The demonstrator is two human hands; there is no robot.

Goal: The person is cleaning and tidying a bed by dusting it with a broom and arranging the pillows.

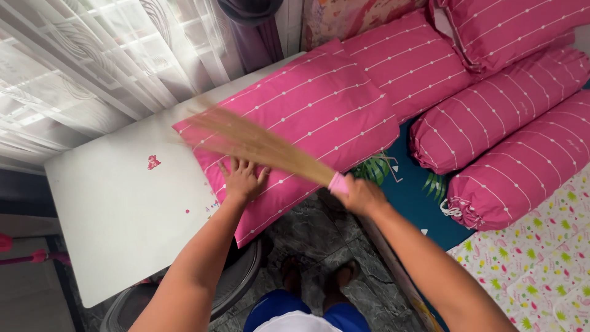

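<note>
head view shows us starting at our fingers (241, 166): those of our left hand (241, 179) are spread open and pressed flat on the near pillow (307, 123), a pink one with white lines, pinning it down. our right hand (361, 195) is closed around the pink-wrapped handle end of a stick broom (258, 144), whose straw bristles fan out to the left and are blurred with motion across the pillow's face.

the pillow lies partly on a white tabletop (117, 209) beside the sheer curtain (80, 55), its near corner hanging over the tabletop's edge, its far side running onto the bed. beyond it lie a second flat pillow (412, 61) and two bolsters (498, 110) in the same pink cover, resting on a teal sheet (412, 197) with leaf prints. a patterned mat (541, 258) sits at the lower right, and our feet stand on dark marbled floor (307, 227) below.

we judge the step in hand to be brushing the pillow's surface with the broom. the next stroke calls for the flat hand to hold the pillow steady while the bristles sweep clear of our own fingers.
</note>
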